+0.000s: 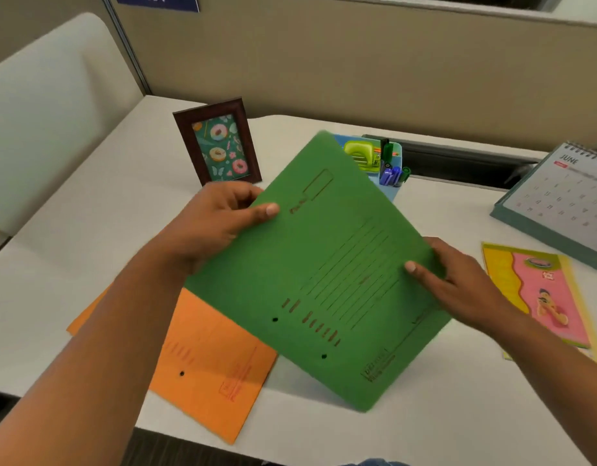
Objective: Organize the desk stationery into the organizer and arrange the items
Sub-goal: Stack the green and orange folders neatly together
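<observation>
Green folder (324, 264) tilted above desk (89, 213), left hand (216, 227) pinching its left edge, right hand (458, 284) gripping right edge. Orange folder (209, 364) lies underneath, near-left; organizer (388, 191) behind.

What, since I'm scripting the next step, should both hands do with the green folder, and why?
Probably lower the green folder, which the left hand and right hand grip by opposite edges, flat onto the orange folder: it hangs tilted above the desk, overlapping it.

The green folder (324, 264) hides most of the blue organizer (390, 192).
</observation>
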